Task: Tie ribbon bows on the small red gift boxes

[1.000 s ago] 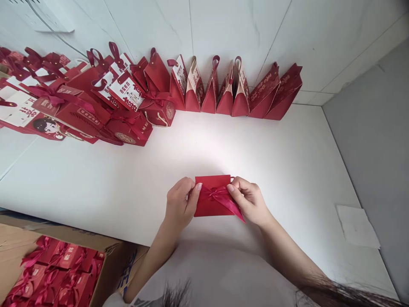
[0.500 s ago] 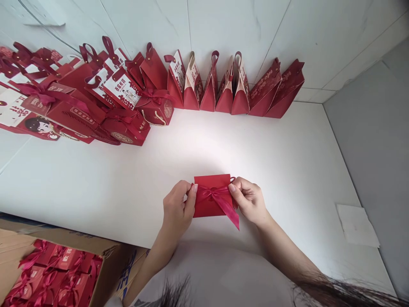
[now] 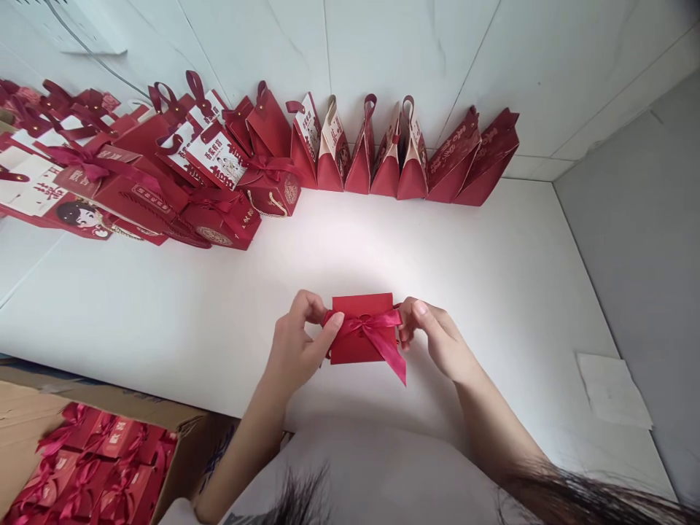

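Showing its flat red face upward, the red box (image 3: 358, 350) is between the two hands, over the near part of the white table (image 3: 306, 255), though whether it rests on the surface or is held just above is unclear. A glossy pink-red ribbon (image 3: 383, 344) is tied in a bow across its front, with one tail slanting down past the lower right edge. The left hand (image 3: 295, 346) pinches the ribbon's left loop at the box's left side, its thumb laid over the front. The right hand (image 3: 437, 339) is at the opposite side, fingers curled in by the right loop and thumb raised away from the box; I cannot tell whether it grips anything. Farther back, a row of upright gift bags (image 3: 358, 164), mostly red, some with cream or white panels, stands near the tiled wall (image 3: 383, 51). To the left of that row, red and white gift packages (image 3: 147, 175) crowd together, several with ribbon handles or bows. An open cardboard carton (image 3: 189, 445) at the lower left holds red boxes with bows (image 3: 103, 467). A white sheet (image 3: 612, 390) lies near the table's right edge, beside the grey surface (image 3: 656, 240).
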{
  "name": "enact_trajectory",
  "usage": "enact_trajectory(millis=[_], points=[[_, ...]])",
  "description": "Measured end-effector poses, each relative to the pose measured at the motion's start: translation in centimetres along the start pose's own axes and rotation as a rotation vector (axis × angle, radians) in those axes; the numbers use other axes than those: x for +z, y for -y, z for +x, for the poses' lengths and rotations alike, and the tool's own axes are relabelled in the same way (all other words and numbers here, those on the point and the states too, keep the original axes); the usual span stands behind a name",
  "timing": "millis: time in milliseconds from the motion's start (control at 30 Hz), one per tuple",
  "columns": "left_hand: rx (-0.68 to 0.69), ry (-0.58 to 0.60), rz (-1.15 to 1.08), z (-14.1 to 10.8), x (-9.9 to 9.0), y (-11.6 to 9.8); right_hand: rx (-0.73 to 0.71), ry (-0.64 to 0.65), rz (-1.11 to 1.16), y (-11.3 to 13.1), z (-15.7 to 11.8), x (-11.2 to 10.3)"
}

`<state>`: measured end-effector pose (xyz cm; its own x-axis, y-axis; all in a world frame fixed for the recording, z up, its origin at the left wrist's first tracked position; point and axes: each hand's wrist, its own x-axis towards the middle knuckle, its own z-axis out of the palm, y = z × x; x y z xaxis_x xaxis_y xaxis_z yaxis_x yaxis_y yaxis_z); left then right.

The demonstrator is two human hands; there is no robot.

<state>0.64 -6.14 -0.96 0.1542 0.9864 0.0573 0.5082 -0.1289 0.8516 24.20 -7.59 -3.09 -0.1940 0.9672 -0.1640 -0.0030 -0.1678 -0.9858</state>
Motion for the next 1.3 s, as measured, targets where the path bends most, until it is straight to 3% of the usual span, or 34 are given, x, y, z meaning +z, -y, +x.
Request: enact_trajectory(millis=[100, 267, 367, 500, 700, 933, 1167, 1300], points=[[0.057, 0.170, -0.056, 1.0, -1.8, -0.3, 0.099, 0.048, -0.166, 1.5, -1.1, -1.2], [0.127, 0.465, 0.085, 3.0, -3.9, -0.8, 0.208, 0.218, -0.399, 2.5, -2.9, -1.5], [0.131, 0.546, 0.107, 4.4, -4.5, -0.9, 0.222, 0.320, -0.321, 2.6, -3.3, -1.1], [0.105, 0.685, 0.053, 6.1, -4.9, -1.0, 0.252, 0.332, -0.118, 2.5, -3.5, -0.6], [-0.083, 0.905, -0.101, 7.4, -4.4, -0.8, 0.281, 0.328, 0.048, 1.8, -3.5, 0.2], [-0.100, 0.893, -0.309, 7.1, -3.2, 1.4, 0.369, 0.359, 0.147, 1.0, -3.2, 0.4], [0.026, 0.732, -0.246, 7.2, -2.8, 1.7, 0.301, 0.428, 0.080, 1.2, -3.1, -0.3], [0.061, 0.672, -0.193, 7.1, -2.5, 1.4, 0.229, 0.404, -0.025, 1.1, -3.1, -0.3]])
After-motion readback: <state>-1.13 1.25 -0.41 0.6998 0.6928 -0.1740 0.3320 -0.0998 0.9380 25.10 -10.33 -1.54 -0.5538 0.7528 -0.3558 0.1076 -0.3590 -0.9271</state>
